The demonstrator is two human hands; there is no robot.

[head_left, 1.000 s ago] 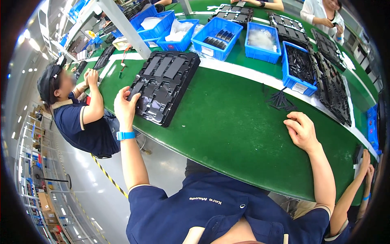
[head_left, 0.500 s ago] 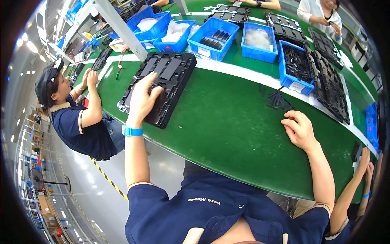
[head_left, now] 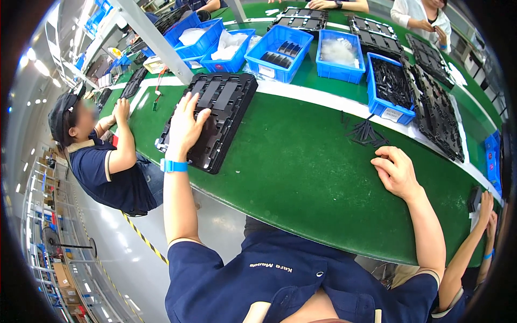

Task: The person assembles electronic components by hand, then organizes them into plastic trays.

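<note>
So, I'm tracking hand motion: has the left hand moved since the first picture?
Yes: against the grey post, the left hand has moved right and closer, now over the black tray.

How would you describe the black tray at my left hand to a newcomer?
Start from the green table and its slanted grey post. Just nearer than the post's foot lies the black tray, your left hand over it. Unlike the blue bins behind, it is black with dark rectangles.

Centre bin: blue rectangular plastic bin, dark curved pieces inside
Neighbour bin: blue plastic bin of translucent white material, right of the centre bin
Post: slanting grey metal post, left of the centre bin
</note>
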